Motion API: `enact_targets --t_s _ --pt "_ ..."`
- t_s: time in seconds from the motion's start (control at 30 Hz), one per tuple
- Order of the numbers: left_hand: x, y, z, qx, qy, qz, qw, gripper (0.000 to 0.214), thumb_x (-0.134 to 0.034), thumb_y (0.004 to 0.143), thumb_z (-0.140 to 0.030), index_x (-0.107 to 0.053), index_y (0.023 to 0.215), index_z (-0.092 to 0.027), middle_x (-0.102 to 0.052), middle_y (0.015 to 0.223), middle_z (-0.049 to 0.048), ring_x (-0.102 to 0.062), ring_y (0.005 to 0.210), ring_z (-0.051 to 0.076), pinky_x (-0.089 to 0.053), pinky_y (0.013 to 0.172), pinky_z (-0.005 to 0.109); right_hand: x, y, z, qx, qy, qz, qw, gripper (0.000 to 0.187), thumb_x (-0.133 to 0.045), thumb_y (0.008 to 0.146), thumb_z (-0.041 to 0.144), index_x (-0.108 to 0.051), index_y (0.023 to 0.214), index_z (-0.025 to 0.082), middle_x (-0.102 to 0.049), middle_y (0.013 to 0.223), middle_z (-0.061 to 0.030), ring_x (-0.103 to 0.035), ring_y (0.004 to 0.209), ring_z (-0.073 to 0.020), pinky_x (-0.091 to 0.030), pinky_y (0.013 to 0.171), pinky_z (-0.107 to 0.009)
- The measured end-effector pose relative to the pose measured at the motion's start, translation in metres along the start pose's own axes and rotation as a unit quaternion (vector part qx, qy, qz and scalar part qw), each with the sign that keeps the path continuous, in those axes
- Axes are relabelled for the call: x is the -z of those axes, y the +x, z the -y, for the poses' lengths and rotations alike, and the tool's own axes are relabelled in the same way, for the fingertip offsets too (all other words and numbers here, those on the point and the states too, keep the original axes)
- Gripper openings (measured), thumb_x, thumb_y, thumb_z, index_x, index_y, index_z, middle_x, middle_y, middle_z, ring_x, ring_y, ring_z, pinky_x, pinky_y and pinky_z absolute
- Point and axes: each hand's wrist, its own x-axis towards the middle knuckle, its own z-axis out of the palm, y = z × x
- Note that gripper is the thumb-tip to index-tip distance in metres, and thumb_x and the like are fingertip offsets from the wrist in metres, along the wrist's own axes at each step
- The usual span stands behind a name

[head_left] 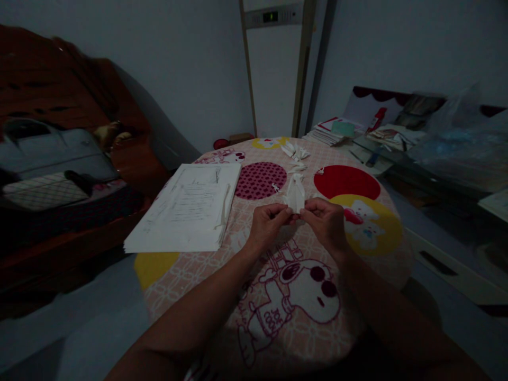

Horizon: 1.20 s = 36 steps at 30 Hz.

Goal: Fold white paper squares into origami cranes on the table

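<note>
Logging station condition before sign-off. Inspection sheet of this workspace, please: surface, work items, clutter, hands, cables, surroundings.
Surface: patterned tablecloth over a table, rounded edge.
Work items: white paper piece in hand; paper stack to the left, marked top sheet.
Clutter: crumpled white pieces beyond the hands.
Hands: left hand and right hand both pinch the paper piece's near end.
Cables: nothing seen.
Surroundings: dim light; grey bag on wooden furniture at left; plastic bag at right.
</note>
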Motion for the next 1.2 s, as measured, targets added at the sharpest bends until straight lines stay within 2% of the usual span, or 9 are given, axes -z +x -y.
enact_targets --t_s 0.23,0.4,0.47,0.57,0.67,0.77,0.9,1.03,1.2 --pt "0.0015 -0.0004 0.0042 -0.052 0.097 -0.031 0.993 0.024 -0.072 0.081 -0.039 -0.076 0.076 -0.016 -0.075 0.072 0.0051 -0.069 0.067 0.017 -0.055 0.07 0.03 -0.0007 -0.0002 0.0049 0.073 -0.053 -0.005 0.996 0.012 -0.069 0.077 0.02 -0.068 0.065 0.02 -0.07 0.076 -0.0035 -0.064 0.071 -0.0164 -0.05 0.065 -0.029" --pt "0.0002 -0.0042 0.0021 -0.143 0.243 -0.051 0.958 0.02 -0.066 0.086 -0.034 -0.078 0.08 -0.019 -0.074 0.076 0.0054 -0.067 0.071 0.018 -0.05 0.069 0.028 -0.0028 -0.0006 0.0018 0.088 -0.063 0.005 0.994 0.009 -0.069 0.08 0.022 -0.075 0.074 0.02 -0.073 0.086 -0.0064 -0.067 0.081 -0.019 -0.053 0.07 -0.031" --pt "-0.001 -0.0056 0.0005 -0.174 0.28 -0.042 0.943 0.017 -0.066 0.087 -0.031 -0.079 0.083 -0.02 -0.074 0.079 0.0059 -0.066 0.074 0.019 -0.049 0.072 0.028 -0.003 -0.0006 0.001 0.093 -0.071 0.003 0.993 0.009 -0.069 0.081 0.021 -0.076 0.077 0.02 -0.073 0.088 -0.0071 -0.068 0.083 -0.0193 -0.053 0.071 -0.031" --pt "-0.0026 -0.0066 0.0008 -0.202 0.316 -0.008 0.927 0.018 -0.062 0.088 -0.026 -0.078 0.093 -0.022 -0.074 0.088 0.0073 -0.065 0.083 0.021 -0.049 0.081 0.031 -0.0025 -0.0002 0.0027 0.107 -0.116 0.002 0.987 0.013 -0.066 0.083 0.019 -0.074 0.074 0.02 -0.07 0.078 -0.0051 -0.065 0.075 -0.018 -0.05 0.068 -0.031" --pt "-0.0033 -0.0065 0.0043 -0.209 0.325 0.016 0.922 0.026 -0.058 0.089 -0.02 -0.076 0.108 -0.022 -0.073 0.101 0.0094 -0.065 0.095 0.023 -0.049 0.089 0.034 -0.0019 0.0001 0.0052 0.111 -0.143 0.009 0.983 0.017 -0.064 0.085 0.02 -0.071 0.07 0.02 -0.065 0.069 -0.003 -0.061 0.068 -0.0163 -0.046 0.064 -0.029" --pt "-0.0031 -0.0061 0.0079 -0.197 0.306 0.025 0.931 0.033 -0.055 0.088 -0.017 -0.073 0.115 -0.021 -0.072 0.108 0.0104 -0.065 0.1 0.024 -0.05 0.092 0.036 -0.0018 0.0003 0.0056 0.097 -0.138 0.015 0.986 0.02 -0.065 0.086 0.024 -0.067 0.067 0.019 -0.061 0.065 -0.0009 -0.057 0.063 -0.0146 -0.043 0.06 -0.028" --pt "-0.0021 -0.0062 0.0091 -0.167 0.259 0.037 0.951 0.035 -0.054 0.086 -0.014 -0.075 0.112 -0.023 -0.072 0.109 0.0089 -0.066 0.095 0.022 -0.054 0.088 0.034 -0.0015 0.0008 0.004 0.097 -0.155 -0.001 0.983 0.028 -0.067 0.085 0.027 -0.058 0.059 0.02 -0.054 0.059 0.0012 -0.05 0.057 -0.0131 -0.038 0.056 -0.027" --pt "-0.0014 -0.0058 0.0065 -0.174 0.27 0.034 0.946 0.031 -0.056 0.087 -0.016 -0.077 0.109 -0.023 -0.073 0.105 0.0087 -0.067 0.093 0.022 -0.052 0.088 0.034 -0.0021 0.0009 0.0044 0.11 -0.184 -0.001 0.977 0.025 -0.064 0.084 0.025 -0.057 0.06 0.02 -0.056 0.061 0.0001 -0.051 0.058 -0.0138 -0.039 0.058 -0.028" --pt "0.0021 -0.0011 0.0045 -0.177 0.264 0.005 0.948 0.016 -0.067 0.084 -0.023 -0.079 0.094 -0.023 -0.075 0.093 0.006 -0.066 0.086 0.02 -0.05 0.082 0.03 -0.0032 0.0001 0.0068 0.114 -0.187 -0.005 0.976 0.021 -0.06 0.081 0.02 -0.054 0.06 0.021 -0.055 0.061 0.0003 -0.052 0.059 -0.014 -0.041 0.059 -0.027"
